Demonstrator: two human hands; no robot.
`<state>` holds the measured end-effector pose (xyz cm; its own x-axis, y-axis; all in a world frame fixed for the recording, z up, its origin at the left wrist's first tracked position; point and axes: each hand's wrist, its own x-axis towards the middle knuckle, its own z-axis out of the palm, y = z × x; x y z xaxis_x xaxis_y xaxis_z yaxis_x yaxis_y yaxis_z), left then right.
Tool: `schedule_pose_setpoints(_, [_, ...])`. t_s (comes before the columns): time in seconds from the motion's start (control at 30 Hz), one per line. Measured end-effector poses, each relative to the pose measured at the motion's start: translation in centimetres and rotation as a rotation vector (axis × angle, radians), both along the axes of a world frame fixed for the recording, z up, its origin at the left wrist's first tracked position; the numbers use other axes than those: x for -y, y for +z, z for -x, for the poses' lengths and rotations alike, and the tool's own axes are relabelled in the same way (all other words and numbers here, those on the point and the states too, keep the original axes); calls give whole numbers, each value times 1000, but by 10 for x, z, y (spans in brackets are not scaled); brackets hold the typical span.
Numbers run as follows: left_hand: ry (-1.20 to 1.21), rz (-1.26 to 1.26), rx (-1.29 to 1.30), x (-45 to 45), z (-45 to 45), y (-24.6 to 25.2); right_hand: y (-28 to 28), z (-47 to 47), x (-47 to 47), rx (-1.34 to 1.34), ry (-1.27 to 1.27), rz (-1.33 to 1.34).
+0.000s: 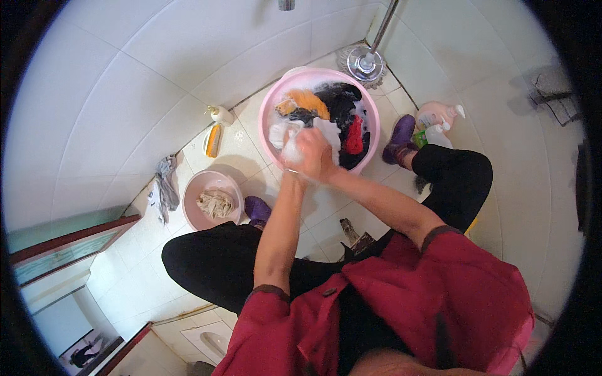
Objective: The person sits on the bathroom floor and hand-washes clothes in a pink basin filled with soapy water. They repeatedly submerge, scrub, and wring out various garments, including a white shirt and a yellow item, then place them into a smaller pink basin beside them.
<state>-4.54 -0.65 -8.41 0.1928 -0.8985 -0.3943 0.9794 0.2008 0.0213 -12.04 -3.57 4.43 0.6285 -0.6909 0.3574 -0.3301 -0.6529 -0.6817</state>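
A large pink plastic basin [375, 117] stands on the floor between the feet, holding soapy water and wet clothes. My left hand [292, 157] and my right hand [316, 152] are pressed together over its near side, both closed on a white, sudsy cloth [329, 134]; motion blurs them and the fingers partly hide each other. Just beyond the hands lie an orange-yellow cloth [308, 102] and dark garments [339, 101]. A red cloth [354, 135] lies to their right among black fabric.
A smaller pink basin [188, 207] with a beige cloth [215, 203] stands left. Beside the wall are a pump bottle [221, 115], a yellow-orange brush or bar [213, 141] and a grey cloth [165, 183]. Detergent bottles [435, 114] and a mop [366, 64] are at right; a squat toilet [214, 339] is behind.
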Motion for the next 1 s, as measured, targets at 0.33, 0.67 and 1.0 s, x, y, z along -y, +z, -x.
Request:
schedule_pose_setpoints(0.33, [-121, -224, 394, -7, 6, 55, -25, 3, 30, 54, -105, -316])
schedule_pose_setpoints(0.67, [-294, -496, 1280, -18, -8, 24, -68, 202, 241, -416, 137, 4])
schedule_pose_setpoints(1.0, [-465, -179, 366, -27, -12, -4, -121, 395, 268, -1055, -60, 120])
